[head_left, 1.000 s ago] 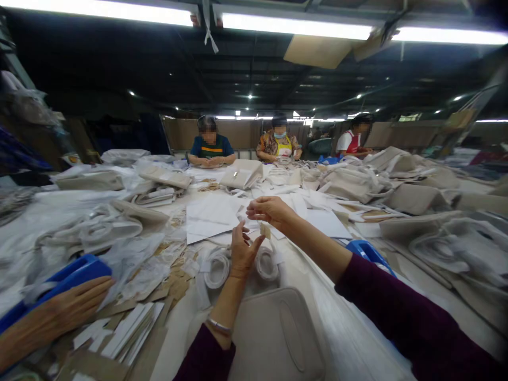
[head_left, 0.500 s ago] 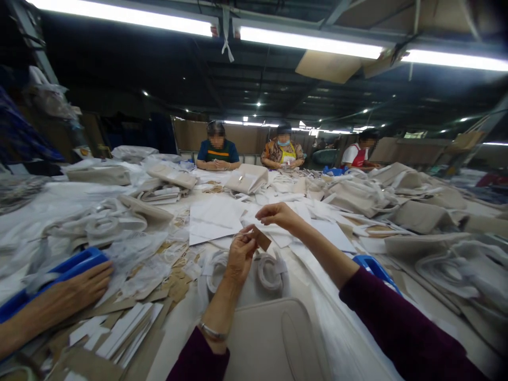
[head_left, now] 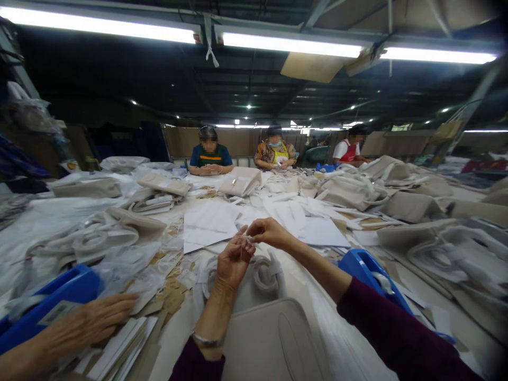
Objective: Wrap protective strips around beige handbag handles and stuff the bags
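My left hand [head_left: 233,263], with a bracelet at the wrist, is closed on a thin pale string [head_left: 241,248] above the bag. My right hand [head_left: 270,233] meets it from the right, its fingertips pinching the same string. No brown tag shows between the fingers now; the hands may hide it. Below them lies a beige bag [head_left: 265,338], flap toward me, with rolled, wrapped straps [head_left: 266,276] at its far side.
Another person's hand [head_left: 97,320] reaches in at left, by a blue tape dispenser [head_left: 63,301] and white card strips [head_left: 123,346]. A second blue dispenser [head_left: 373,278] stands right. White sheets [head_left: 208,225], brown tags [head_left: 174,288] and bags [head_left: 240,181] cover the table. Several people work opposite.
My right hand has come down and left to meet my left hand. The brown tag in my left fingers has dropped from sight. The other person's hand has moved right, off the blue dispenser.
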`<state>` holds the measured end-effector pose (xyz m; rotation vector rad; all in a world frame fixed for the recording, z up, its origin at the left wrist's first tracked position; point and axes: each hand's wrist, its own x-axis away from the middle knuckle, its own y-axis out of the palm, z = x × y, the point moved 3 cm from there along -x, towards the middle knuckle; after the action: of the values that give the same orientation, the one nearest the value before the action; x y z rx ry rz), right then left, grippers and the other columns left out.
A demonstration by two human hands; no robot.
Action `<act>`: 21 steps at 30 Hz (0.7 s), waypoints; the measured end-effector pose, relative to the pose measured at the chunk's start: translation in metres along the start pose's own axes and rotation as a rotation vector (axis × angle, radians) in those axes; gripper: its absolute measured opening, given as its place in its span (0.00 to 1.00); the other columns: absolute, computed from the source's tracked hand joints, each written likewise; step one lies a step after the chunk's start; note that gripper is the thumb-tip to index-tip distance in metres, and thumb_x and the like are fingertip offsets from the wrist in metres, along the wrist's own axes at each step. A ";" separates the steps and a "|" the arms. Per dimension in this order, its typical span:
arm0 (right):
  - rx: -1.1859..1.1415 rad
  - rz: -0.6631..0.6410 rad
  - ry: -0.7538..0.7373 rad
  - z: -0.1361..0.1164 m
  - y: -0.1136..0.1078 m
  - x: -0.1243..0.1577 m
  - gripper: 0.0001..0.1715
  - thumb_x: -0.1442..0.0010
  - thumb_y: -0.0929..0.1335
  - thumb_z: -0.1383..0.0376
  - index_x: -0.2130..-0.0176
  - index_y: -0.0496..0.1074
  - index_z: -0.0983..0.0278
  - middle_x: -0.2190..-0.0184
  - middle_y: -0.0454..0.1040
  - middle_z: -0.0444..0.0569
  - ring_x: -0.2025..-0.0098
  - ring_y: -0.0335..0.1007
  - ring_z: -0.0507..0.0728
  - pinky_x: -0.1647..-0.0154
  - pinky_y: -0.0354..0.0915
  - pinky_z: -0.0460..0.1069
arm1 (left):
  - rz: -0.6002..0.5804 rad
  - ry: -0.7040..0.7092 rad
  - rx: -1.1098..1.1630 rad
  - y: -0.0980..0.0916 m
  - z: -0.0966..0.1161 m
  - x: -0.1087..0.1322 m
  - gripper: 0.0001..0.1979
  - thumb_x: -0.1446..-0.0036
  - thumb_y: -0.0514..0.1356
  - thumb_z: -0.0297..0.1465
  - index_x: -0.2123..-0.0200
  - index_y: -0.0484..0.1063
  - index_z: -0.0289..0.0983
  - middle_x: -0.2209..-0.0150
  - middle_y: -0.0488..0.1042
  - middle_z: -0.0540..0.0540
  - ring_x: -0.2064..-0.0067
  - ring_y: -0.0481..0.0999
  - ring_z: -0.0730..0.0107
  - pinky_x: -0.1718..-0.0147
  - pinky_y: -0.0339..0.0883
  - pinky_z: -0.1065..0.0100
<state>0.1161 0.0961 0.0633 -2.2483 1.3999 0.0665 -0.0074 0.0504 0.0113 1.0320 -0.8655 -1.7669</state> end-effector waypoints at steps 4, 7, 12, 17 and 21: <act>0.196 0.066 -0.067 -0.010 0.004 0.004 0.05 0.56 0.69 0.74 0.77 0.71 0.65 0.77 0.73 0.43 0.73 0.67 0.51 0.69 0.61 0.46 | 0.014 -0.020 -0.004 -0.001 -0.001 0.000 0.20 0.56 0.56 0.18 0.57 0.71 0.32 0.72 0.63 0.49 0.71 0.62 0.75 0.70 0.62 0.71; 0.212 0.016 -0.066 -0.016 0.005 0.003 0.05 0.53 0.67 0.73 0.76 0.68 0.65 0.75 0.72 0.43 0.71 0.66 0.51 0.68 0.59 0.46 | 0.017 -0.044 -0.004 -0.003 -0.001 0.000 0.14 0.56 0.56 0.18 0.63 0.72 0.32 0.73 0.63 0.49 0.72 0.62 0.75 0.70 0.63 0.71; -0.011 -0.039 -0.033 -0.031 -0.007 -0.003 0.03 0.53 0.67 0.69 0.74 0.67 0.65 0.75 0.71 0.43 0.71 0.62 0.51 0.69 0.57 0.46 | 0.066 -0.078 0.035 -0.005 -0.001 0.001 0.14 0.55 0.54 0.18 0.63 0.73 0.30 0.71 0.65 0.46 0.70 0.64 0.74 0.72 0.63 0.72; -0.381 -0.079 0.032 -0.053 -0.017 -0.004 0.08 0.52 0.69 0.65 0.73 0.65 0.65 0.65 0.75 0.50 0.71 0.64 0.51 0.69 0.57 0.47 | 0.048 -0.107 0.068 -0.004 -0.001 0.002 0.18 0.55 0.55 0.18 0.59 0.72 0.29 0.73 0.63 0.48 0.71 0.63 0.76 0.74 0.61 0.74; -0.506 -0.061 0.054 -0.061 -0.022 -0.005 0.12 0.53 0.71 0.63 0.74 0.62 0.64 0.66 0.76 0.53 0.71 0.64 0.52 0.70 0.57 0.48 | 0.053 -0.135 0.056 -0.003 -0.001 0.003 0.13 0.56 0.58 0.19 0.64 0.73 0.30 0.75 0.61 0.51 0.73 0.62 0.77 0.74 0.61 0.75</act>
<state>0.1200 0.0827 0.1269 -2.7144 1.4654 0.3803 -0.0085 0.0483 0.0074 0.9247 -1.0219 -1.7924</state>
